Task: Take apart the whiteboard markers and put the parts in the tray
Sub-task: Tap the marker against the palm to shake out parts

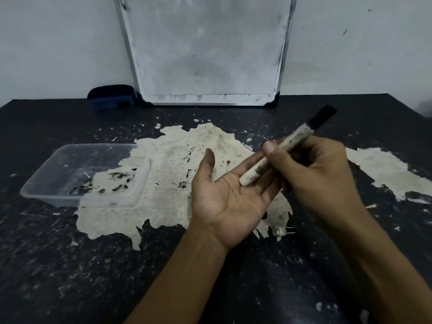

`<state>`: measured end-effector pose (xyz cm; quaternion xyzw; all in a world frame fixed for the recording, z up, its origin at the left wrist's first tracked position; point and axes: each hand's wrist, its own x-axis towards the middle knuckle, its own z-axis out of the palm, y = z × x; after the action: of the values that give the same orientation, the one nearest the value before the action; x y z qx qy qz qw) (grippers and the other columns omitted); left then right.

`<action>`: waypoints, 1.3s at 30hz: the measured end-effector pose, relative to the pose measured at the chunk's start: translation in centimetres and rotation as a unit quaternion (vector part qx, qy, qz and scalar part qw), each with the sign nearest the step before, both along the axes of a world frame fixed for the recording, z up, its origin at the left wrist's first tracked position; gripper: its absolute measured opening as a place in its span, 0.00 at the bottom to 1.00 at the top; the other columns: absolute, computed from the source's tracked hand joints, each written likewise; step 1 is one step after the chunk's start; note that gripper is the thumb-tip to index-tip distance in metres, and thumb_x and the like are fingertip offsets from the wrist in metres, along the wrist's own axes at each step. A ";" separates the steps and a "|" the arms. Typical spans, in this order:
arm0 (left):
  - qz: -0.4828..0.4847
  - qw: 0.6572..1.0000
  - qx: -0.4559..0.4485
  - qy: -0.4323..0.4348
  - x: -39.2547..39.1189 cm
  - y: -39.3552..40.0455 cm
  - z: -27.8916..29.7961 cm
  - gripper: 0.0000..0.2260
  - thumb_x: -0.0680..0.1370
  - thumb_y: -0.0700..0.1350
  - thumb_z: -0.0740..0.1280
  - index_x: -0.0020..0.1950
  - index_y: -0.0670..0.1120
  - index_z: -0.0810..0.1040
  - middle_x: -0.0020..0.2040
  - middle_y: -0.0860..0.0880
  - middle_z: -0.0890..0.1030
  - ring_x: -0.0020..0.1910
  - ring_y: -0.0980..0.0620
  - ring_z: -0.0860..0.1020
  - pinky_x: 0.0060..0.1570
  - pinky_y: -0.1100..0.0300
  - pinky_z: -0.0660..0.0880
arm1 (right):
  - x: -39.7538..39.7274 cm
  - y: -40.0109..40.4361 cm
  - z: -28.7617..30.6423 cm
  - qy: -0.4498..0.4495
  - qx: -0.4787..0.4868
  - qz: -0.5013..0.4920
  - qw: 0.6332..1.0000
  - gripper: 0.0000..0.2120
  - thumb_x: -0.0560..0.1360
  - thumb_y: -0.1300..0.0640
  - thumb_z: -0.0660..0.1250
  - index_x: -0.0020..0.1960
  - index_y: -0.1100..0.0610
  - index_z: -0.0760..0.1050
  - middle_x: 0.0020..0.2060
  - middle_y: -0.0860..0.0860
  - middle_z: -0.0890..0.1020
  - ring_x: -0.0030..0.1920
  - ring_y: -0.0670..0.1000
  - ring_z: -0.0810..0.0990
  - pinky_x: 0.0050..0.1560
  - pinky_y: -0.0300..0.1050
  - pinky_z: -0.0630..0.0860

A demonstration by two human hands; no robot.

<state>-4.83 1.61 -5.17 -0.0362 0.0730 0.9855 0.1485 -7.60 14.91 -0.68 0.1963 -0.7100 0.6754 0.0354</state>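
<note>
My right hand (320,174) grips a whiteboard marker (293,141) with a dirty white barrel and a black cap that points up and to the right. The barrel's rear end rests on the fingers of my left hand (224,197), which lies palm up and open beneath it. A clear plastic tray (42,183) stands on the table to the left, apart from both hands, with nothing visible inside it. A small white part (280,231) lies on the table just below my left hand.
The black table (93,265) is worn, with large pale peeled patches in its middle. A whiteboard (208,50) leans against the wall at the back. A dark blue eraser (112,95) sits beside its left corner.
</note>
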 end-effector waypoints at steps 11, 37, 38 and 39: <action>-0.011 0.998 -0.057 0.022 -0.4 -0.1 -0.3 0.42 0.77 0.67 0.54 0.70 0.29 0.68 0.70 0.31 0.71 0.71 0.35 0.68 0.72 0.43 0.62 | -0.8 1.3 0.4 -0.090 -0.075 -0.091 0.989 0.12 0.69 0.51 0.74 0.35 0.59 0.79 0.24 0.50 0.78 0.22 0.44 0.71 0.22 0.37 0.68; -0.050 0.983 -0.177 -0.025 -0.3 0.7 -0.4 0.36 0.81 0.62 0.51 0.63 0.28 0.74 0.61 0.29 0.78 0.62 0.35 0.78 0.60 0.44 0.75 | -2.0 2.1 -0.2 -0.121 -0.098 -0.100 0.983 0.14 0.69 0.51 0.77 0.29 0.56 0.77 0.20 0.46 0.75 0.20 0.43 0.69 0.20 0.35 0.67; -0.052 0.982 -0.179 -0.026 -0.3 0.7 -0.4 0.36 0.81 0.61 0.51 0.63 0.28 0.74 0.61 0.29 0.79 0.62 0.35 0.78 0.60 0.44 0.76 | -2.1 2.3 -0.3 -0.112 -0.080 -0.112 0.984 0.15 0.69 0.51 0.77 0.29 0.56 0.77 0.20 0.46 0.75 0.20 0.43 0.69 0.21 0.35 0.67; -0.055 0.981 -0.183 -0.027 -0.2 0.8 -0.4 0.36 0.81 0.61 0.52 0.63 0.28 0.74 0.61 0.29 0.79 0.62 0.35 0.78 0.60 0.44 0.76 | -2.3 2.3 -0.3 -0.106 -0.074 -0.119 0.984 0.15 0.68 0.51 0.77 0.29 0.56 0.77 0.20 0.46 0.75 0.20 0.43 0.70 0.21 0.35 0.67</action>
<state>-5.08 2.36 -5.55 -0.0850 0.2503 0.9445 0.1950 -9.86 17.21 -1.00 0.0343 -0.6764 0.7338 0.0544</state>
